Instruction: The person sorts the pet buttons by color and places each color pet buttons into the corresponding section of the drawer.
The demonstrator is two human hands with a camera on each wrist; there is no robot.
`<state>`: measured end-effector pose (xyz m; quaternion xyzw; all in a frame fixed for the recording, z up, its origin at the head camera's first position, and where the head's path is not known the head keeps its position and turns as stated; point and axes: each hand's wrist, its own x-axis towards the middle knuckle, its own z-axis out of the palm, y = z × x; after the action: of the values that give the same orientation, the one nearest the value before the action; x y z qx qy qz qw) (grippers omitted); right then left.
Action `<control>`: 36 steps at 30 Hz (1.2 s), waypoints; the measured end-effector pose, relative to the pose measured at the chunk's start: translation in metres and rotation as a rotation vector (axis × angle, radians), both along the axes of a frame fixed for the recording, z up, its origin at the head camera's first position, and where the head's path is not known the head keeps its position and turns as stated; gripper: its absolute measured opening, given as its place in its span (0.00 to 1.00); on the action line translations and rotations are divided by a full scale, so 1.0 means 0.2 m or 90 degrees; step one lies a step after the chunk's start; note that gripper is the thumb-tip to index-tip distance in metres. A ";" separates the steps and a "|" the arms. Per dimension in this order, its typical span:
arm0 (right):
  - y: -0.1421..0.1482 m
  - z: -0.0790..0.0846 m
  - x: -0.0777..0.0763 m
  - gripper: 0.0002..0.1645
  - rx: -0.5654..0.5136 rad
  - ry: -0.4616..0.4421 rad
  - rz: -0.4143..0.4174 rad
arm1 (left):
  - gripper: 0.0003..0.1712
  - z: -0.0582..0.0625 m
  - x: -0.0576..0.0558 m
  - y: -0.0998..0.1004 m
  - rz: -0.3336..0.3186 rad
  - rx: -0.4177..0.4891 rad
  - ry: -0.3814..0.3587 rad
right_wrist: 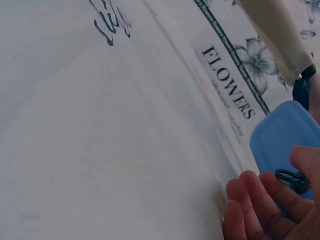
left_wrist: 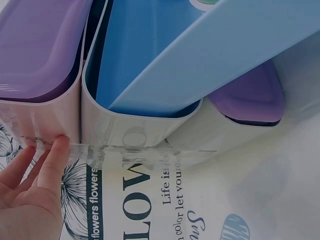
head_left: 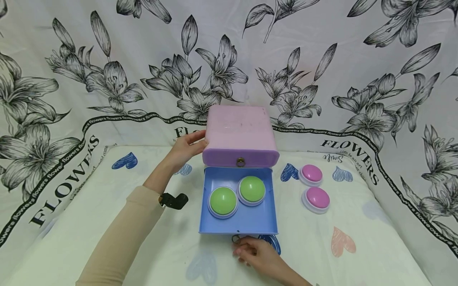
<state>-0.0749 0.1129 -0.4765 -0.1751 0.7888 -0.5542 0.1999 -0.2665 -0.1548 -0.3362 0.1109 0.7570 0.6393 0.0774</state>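
A small pink cabinet with purple drawer fronts (head_left: 240, 133) stands at the back. Its blue drawer (head_left: 237, 227) is pulled out below the upper purple one. Two green dome-topped push buttons (head_left: 223, 200) with pale bases sit inside. My left hand (head_left: 187, 147) rests fingertips on the cabinet's left side, also seen in the left wrist view, fingers (left_wrist: 54, 160) fairly straight. My right hand (head_left: 255, 252) is at the blue drawer's metal ring pull (head_left: 235, 238). In the right wrist view, thumb and bent forefinger lie on either side of the ring (right_wrist: 287, 176), without a visible pinch.
Two pink dome-topped push buttons (head_left: 312, 173) with pale bases lie on the white heart-print cloth (head_left: 358, 222), right of the drawer. A flower-print cloth (head_left: 250, 71) hangs behind. Another ring pull (head_left: 240, 162) is on the upper purple drawer.
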 end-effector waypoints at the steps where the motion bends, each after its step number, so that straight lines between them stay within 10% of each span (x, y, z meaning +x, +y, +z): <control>1: 0.00 0.00 0.00 0.18 -0.005 -0.014 -0.006 | 0.36 0.00 0.00 0.00 0.000 0.000 0.000; 36: -0.14 0.01 0.01 0.19 -0.072 0.001 -0.132 | 0.35 -0.01 0.00 0.00 0.002 0.006 0.003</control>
<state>-0.0733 0.0850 -0.4737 -0.1041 0.7704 -0.6152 0.1307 -0.2672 -0.1544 -0.3379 0.1115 0.7543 0.6429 0.0736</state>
